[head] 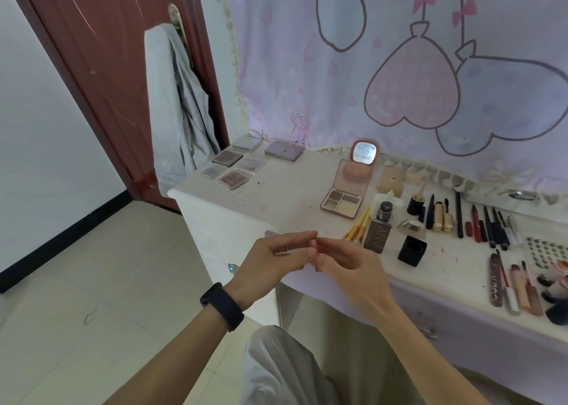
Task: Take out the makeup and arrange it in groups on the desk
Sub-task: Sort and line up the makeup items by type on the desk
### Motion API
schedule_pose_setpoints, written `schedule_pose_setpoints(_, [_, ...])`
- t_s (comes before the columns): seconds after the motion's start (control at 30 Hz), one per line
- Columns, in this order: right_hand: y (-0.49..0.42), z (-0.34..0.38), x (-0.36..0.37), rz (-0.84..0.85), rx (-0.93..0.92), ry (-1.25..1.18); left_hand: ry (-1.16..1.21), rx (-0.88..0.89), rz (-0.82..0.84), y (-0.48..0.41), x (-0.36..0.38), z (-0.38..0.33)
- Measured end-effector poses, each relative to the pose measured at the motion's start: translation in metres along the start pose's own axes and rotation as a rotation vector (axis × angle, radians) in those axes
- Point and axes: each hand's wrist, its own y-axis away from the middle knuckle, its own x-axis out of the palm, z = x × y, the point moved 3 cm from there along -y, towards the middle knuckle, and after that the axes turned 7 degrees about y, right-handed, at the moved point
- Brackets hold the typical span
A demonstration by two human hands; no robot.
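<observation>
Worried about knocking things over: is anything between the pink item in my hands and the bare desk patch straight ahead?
Nothing visible. The pink item, held by left hand and right hand, faces bare desk; the yellow-handled brushes lie off to its right.

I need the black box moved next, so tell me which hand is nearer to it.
Right. The right hand is just left of the black box; the left hand is farther left, beyond the small pink item both pinch.
</observation>
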Motion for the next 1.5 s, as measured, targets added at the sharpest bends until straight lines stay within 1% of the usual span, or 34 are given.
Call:
schedule_pose_setpoints(0.13, [0.003,0.0,0.004,-0.053,-0.109,0.095,0.045,0.005,-0.057,0.002,0.003,0.004])
schedule_pose_setpoints(0.23, [0.002,0.003,0.005,-0.079,-0.152,0.167,0.091,0.024,-0.099,0.001,0.004,0.006])
schedule_pose_setpoints(0.43, [0.0,0.008,0.003,-0.064,-0.13,0.225,0.314,-0.015,-0.105,0.0,0.001,0.015])
schedule_pose_setpoints(0.53, [-0.003,0.007,0.005,-0.04,-0.073,0.198,0.401,-0.041,-0.085,-0.002,-0.003,0.019])
schedule_pose_setpoints(0.63, [-0.006,0.002,0.007,-0.02,0.003,0.143,0.492,-0.104,-0.069,-0.003,-0.009,0.025])
schedule_pose_setpoints(0.73, [-0.011,-0.005,0.012,0.038,0.116,0.006,0.556,-0.175,-0.038,-0.002,-0.017,0.031])
schedule_pose_setpoints(0.8, [-0.015,-0.008,0.016,0.07,0.193,-0.082,0.552,-0.195,-0.02,-0.001,-0.026,0.032])
schedule_pose_setpoints(0.9, [-0.019,-0.013,0.02,0.063,0.262,-0.15,0.416,-0.188,-0.026,0.0,-0.041,0.028])
schedule_pose_setpoints(1.07, [-0.019,-0.015,0.032,0.049,0.235,-0.048,0.055,-0.164,-0.013,0.003,-0.055,0.015])
schedule_pose_setpoints(1.13, [-0.019,-0.013,0.035,0.038,0.191,0.036,-0.178,-0.146,-0.011,0.004,-0.056,0.009])
schedule_pose_setpoints(1.23, [-0.016,-0.011,0.041,0.057,0.136,0.092,-0.625,-0.095,-0.021,0.002,-0.053,0.008])
schedule_pose_setpoints(1.3, [-0.014,-0.011,0.044,0.065,0.136,0.091,-0.817,-0.03,-0.019,0.002,-0.049,0.009])
schedule_pose_setpoints(1.4, [-0.014,-0.013,0.045,0.058,0.138,0.091,-0.965,0.066,-0.007,0.003,-0.043,0.009])
schedule_pose_setpoints(1.5, [-0.015,-0.015,0.042,0.057,0.155,0.075,-1.019,0.108,-0.015,0.004,-0.04,0.01])
